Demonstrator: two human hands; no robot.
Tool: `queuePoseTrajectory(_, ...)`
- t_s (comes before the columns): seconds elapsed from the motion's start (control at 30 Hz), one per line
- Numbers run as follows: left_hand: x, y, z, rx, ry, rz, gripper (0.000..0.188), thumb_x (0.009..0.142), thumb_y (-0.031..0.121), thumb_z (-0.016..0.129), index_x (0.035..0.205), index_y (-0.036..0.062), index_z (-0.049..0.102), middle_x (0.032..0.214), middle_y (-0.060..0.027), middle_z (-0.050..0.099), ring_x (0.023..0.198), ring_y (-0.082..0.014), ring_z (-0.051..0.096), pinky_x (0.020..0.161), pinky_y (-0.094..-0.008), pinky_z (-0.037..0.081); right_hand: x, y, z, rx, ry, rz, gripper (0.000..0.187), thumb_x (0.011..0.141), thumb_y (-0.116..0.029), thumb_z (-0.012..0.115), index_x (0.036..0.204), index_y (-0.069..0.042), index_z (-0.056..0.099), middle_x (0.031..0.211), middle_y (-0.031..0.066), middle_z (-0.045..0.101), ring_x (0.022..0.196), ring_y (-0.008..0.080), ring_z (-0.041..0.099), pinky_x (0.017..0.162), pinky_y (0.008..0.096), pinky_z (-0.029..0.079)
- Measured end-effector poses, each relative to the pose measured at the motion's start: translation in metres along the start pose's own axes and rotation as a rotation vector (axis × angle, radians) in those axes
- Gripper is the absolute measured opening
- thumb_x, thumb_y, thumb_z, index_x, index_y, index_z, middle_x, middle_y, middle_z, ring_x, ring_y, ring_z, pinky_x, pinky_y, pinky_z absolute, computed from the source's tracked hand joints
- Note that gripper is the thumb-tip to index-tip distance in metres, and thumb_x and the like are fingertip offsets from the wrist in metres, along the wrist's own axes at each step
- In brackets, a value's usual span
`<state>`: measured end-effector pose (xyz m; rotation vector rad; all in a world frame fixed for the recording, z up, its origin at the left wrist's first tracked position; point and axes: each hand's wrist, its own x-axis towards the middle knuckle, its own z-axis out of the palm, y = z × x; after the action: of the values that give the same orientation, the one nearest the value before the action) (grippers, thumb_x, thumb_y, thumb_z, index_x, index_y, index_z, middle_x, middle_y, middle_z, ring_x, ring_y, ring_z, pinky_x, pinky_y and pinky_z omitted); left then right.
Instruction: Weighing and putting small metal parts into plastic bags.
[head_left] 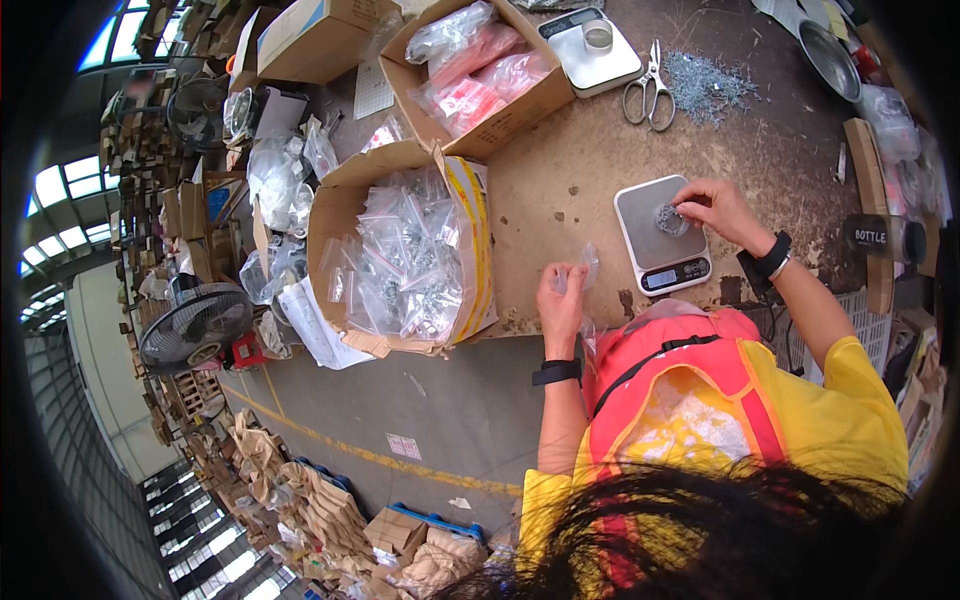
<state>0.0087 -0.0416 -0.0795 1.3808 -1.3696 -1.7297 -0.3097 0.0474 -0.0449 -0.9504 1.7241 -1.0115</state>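
Note:
A clear plastic bag (pixel 590 264) is pinched in my left hand (pixel 560 306), which is closed at the front edge of the table. My right hand (pixel 724 212) is over a white digital scale (pixel 640 228), its thumb and fingers pressed together at the rim of a small round cup (pixel 671 221). The cup stands on the scale's grey plate with small metal pieces in it. Whether those fingertips grip the rim or some of the pieces is too small to tell.
Left of my hands stands a cardboard box (pixel 474 255) of filled clear zip bags. Behind it another carton (pixel 515 122) holds pink and clear bags. Farther back lie a second scale (pixel 598 68), scissors (pixel 652 92) and a pile of small screws (pixel 708 88). A dark bottle (pixel 880 238) is at right.

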Motion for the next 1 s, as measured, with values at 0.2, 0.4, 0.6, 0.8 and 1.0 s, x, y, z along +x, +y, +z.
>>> queuePoseTrajectory(0.2,0.001,0.002,0.0,0.004,0.013,0.01,0.012,0.1,0.015,0.066,0.096,0.0056,0.061,0.09,-0.0014,0.072,0.06,-0.0022,0.047,0.052,-0.0197,0.036,0.012,0.013,-0.018,0.187,0.018,0.053,0.009,0.095,-0.007,0.068,0.1,-0.001,0.073,0.08,0.0011,0.07,0.07,0.0067,0.065,0.063,0.0228,0.054)
queuePoseTrajectory(0.4,0.004,0.001,-0.001,-0.012,0.027,0.067,0.011,0.1,0.016,0.066,0.098,0.0052,0.064,0.084,0.0027,0.065,0.06,-0.0021,0.046,0.052,-0.0196,0.036,0.052,0.051,-0.065,0.035,0.21,0.003,0.01,0.096,-0.009,0.068,0.101,-0.001,0.072,0.08,0.0017,0.07,0.069,0.0069,0.064,0.063,0.0228,0.054)
queuePoseTrajectory(0.6,0.001,0.012,0.003,-0.039,0.004,-0.032,0.011,0.101,0.015,0.065,0.098,0.0047,0.064,0.088,0.0018,0.068,0.062,-0.0021,0.047,0.053,-0.0195,0.037,0.029,0.009,-0.041,0.096,0.033,0.009,0.009,0.094,-0.008,0.069,0.098,-0.001,0.073,0.078,0.0019,0.07,0.066,0.0074,0.063,0.061,0.024,0.053)
queuePoseTrajectory(0.8,0.004,0.004,0.0,0.024,-0.008,0.032,0.012,0.101,0.016,0.065,0.098,0.0046,0.064,0.096,-0.0016,0.073,0.061,-0.0025,0.048,0.054,-0.0196,0.038,0.001,-0.024,0.003,-0.167,-0.04,-0.096,0.008,0.087,-0.006,0.072,0.092,0.0,0.074,0.073,0.0071,0.071,0.062,0.0113,0.066,0.059,0.0286,0.053)
queuePoseTrajectory(1.0,0.003,0.004,-0.001,0.013,-0.01,0.039,0.012,0.101,0.016,0.065,0.098,0.0046,0.064,0.093,-0.0006,0.071,0.061,-0.0029,0.048,0.054,-0.0198,0.038,0.002,-0.012,0.005,-0.24,0.032,-0.202,0.008,0.087,-0.006,0.071,0.091,0.001,0.074,0.073,0.009,0.071,0.063,0.0142,0.067,0.061,0.0294,0.052)
